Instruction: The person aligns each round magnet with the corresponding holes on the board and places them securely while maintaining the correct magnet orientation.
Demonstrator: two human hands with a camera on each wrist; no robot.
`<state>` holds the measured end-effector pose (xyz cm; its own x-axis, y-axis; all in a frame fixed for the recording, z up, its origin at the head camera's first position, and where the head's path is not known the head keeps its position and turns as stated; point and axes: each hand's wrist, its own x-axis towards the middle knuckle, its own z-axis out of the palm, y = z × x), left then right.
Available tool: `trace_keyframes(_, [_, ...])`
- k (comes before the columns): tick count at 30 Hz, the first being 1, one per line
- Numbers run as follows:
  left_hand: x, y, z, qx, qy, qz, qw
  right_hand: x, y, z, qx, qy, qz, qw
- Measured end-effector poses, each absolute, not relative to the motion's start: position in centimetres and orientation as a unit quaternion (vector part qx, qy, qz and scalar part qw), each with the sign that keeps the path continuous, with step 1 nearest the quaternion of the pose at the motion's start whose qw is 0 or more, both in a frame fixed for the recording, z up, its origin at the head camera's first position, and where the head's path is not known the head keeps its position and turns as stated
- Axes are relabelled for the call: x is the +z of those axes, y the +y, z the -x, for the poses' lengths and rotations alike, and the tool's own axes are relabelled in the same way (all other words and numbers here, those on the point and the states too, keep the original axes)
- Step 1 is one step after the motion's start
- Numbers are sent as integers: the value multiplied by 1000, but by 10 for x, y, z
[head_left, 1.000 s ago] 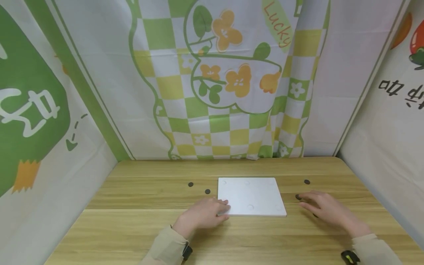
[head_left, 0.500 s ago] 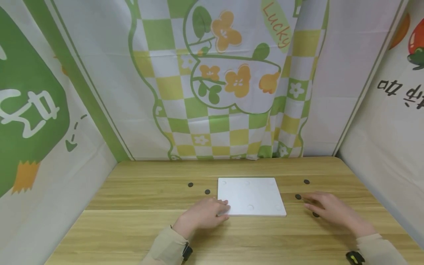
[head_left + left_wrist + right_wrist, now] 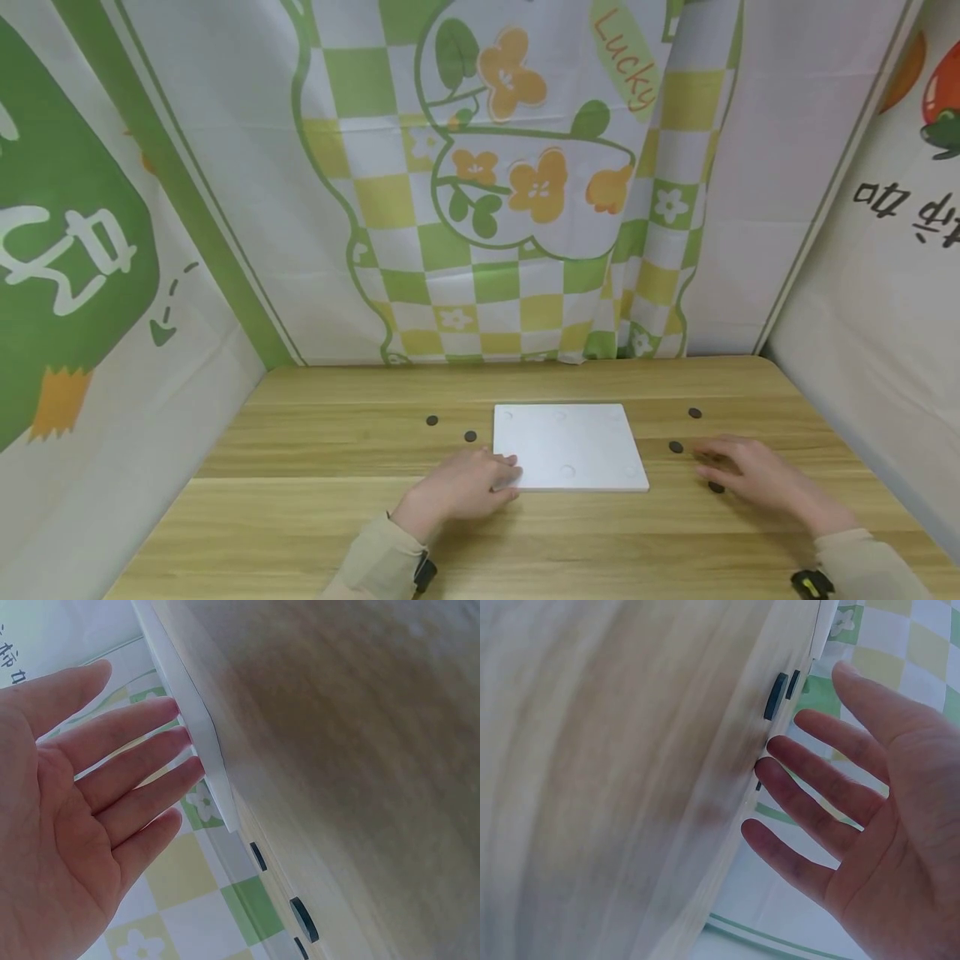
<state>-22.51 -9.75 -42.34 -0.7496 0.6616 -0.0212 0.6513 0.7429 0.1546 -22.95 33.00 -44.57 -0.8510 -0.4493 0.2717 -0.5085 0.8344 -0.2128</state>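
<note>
A white rectangular board (image 3: 566, 446) with shallow round marks lies flat on the table. My left hand (image 3: 465, 482) rests its fingertips on the board's left front corner. In the left wrist view its fingers are extended against the board edge (image 3: 191, 712), gripping nothing. My right hand (image 3: 753, 471) hovers low right of the board, fingers spread and holding nothing. Left of its fingertips lies a small dark disc (image 3: 676, 447); a second disc (image 3: 717, 487) sits partly under the thumb. In the right wrist view a dark disc (image 3: 776, 696) lies beyond the thumb and fingers.
Another dark disc (image 3: 695, 413) lies farther back on the right. Two more discs, one (image 3: 432, 421) and another (image 3: 470, 436), lie left of the board. The wood-grain table (image 3: 337, 400) ends at a patterned curtain (image 3: 517, 275), with printed cloth on both sides.
My right hand has drawn back to the right, away from the disc it was touching, and the nearer disc shows more. The left hand and board have stayed put.
</note>
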Motion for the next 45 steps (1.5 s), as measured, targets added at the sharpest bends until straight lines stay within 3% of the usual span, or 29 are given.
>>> trace_keyframes(12, [-421,-97,223,70,933,-350,40,-448,337,230,135,-951,-250,124])
trace_keyframes(34, [-422,-95,226,64,929,-363,24,-453,351,234,163,-946,-260,109])
trace_keyframes(45, [-421,-95,225,64,929,-363,26,-449,355,234,212,-939,-266,54])
